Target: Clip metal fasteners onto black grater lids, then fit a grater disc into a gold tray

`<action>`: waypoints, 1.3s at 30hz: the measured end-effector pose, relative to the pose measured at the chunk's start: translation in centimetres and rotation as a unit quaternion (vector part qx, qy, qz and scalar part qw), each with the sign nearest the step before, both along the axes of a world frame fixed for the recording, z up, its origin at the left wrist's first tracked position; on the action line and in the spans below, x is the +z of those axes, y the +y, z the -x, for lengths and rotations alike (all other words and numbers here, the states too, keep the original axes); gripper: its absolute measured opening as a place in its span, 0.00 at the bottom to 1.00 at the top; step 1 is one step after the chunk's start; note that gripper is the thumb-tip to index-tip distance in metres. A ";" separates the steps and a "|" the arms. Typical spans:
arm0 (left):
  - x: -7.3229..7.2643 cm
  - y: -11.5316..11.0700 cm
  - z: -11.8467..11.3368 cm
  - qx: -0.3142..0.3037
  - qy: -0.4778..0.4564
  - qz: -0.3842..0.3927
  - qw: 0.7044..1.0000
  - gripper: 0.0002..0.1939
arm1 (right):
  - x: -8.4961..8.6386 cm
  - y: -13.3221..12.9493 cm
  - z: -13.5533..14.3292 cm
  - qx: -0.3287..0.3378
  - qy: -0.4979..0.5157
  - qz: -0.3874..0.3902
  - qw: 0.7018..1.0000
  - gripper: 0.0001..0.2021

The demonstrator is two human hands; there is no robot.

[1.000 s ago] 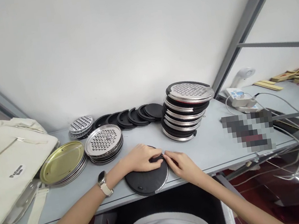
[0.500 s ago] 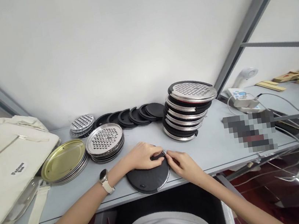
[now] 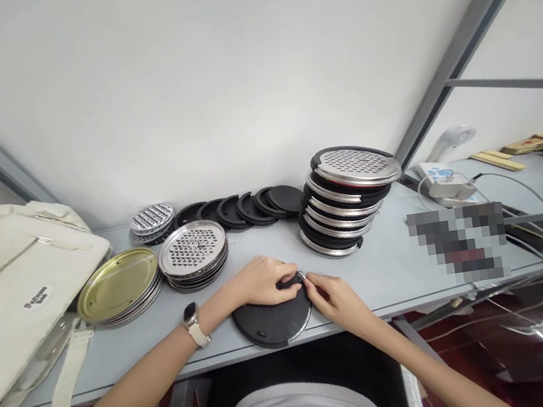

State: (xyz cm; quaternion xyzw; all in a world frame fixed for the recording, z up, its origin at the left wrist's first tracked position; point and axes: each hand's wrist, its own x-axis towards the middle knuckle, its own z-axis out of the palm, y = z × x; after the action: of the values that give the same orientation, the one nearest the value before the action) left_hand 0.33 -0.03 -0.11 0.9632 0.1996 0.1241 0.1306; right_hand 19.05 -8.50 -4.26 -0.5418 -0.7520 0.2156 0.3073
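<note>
A black round plastic cover (image 3: 272,324) with a silver metal edge along its right side lies at the table's front edge. My left hand (image 3: 266,281) rests over its upper part, thumb and fingers closed on it near the top. My right hand (image 3: 334,297) pinches the metal rim at the upper right, close to the left fingertips. What lies under the fingers is hidden. Behind my left hand stands a stack of round metal graters (image 3: 193,249). Beyond my right hand rises a stack of grater discs with black rims (image 3: 355,168).
Gold-coloured round plates (image 3: 120,285) are piled at the left, beside a cream bag (image 3: 15,286). Black plastic covers (image 3: 252,207) overlap along the wall, with smaller graters (image 3: 151,220) to their left. A white device with cables (image 3: 445,182) and a pixelated patch are at the right.
The whole view has shifted slightly. Both hands keep their places on the black cover, with hardly any visible movement.
</note>
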 end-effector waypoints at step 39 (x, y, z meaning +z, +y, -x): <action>0.2 -0.5 -0.2 -0.001 -0.007 -0.041 0.999 0.09 | -0.3 -0.1 -0.2 -0.005 0.018 -0.011 1.000 0.15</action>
State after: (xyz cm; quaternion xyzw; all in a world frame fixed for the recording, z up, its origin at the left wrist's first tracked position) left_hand 0.57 -0.56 0.13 0.9670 0.1925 0.1388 0.0924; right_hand 19.28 -8.59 -4.58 -0.5383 -0.7460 0.2155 0.3276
